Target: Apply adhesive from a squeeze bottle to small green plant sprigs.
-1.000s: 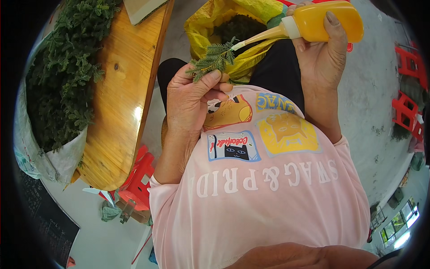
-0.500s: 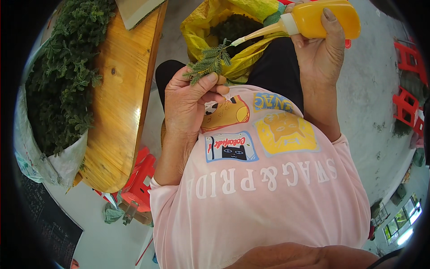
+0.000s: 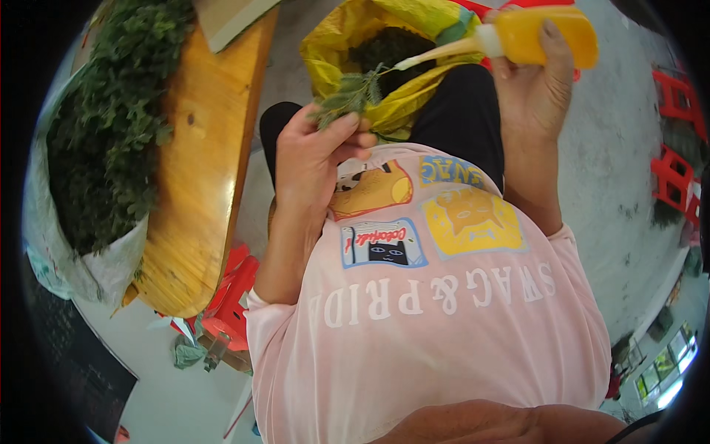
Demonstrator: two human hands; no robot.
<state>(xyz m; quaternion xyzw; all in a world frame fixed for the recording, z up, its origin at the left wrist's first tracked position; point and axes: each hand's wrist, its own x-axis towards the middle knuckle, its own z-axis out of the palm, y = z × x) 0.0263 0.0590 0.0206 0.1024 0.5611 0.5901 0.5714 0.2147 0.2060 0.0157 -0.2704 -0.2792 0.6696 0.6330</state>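
Note:
Between the fingers and thumb of my left hand (image 3: pixel 314 152) is a small green fir sprig (image 3: pixel 351 96), its stem end pointing up and to the right. My right hand (image 3: pixel 543 92) is wrapped round a yellow squeeze bottle (image 3: pixel 547 37), tilted so its long nozzle (image 3: pixel 436 53) points left. The pale nozzle tip is close to the sprig's stem end; blur hides whether they touch. Beyond both hands an open yellow sack (image 3: pixel 322 44) with dark green material inside stands by my knees.
On the left, a wooden table (image 3: pixel 200 163) bears a white sack (image 3: pixel 122 259) overflowing with fir greenery (image 3: pixel 111 133). A flat board (image 3: pixel 229 18) lies at the table's far end. Red stools (image 3: pixel 673 174) stand at the right, and another red stool (image 3: pixel 229 311) is below the table.
The bottle and its nozzle have shifted slightly to the right, while the sprig stays in my left hand. The whole view has moved a little and blurred.

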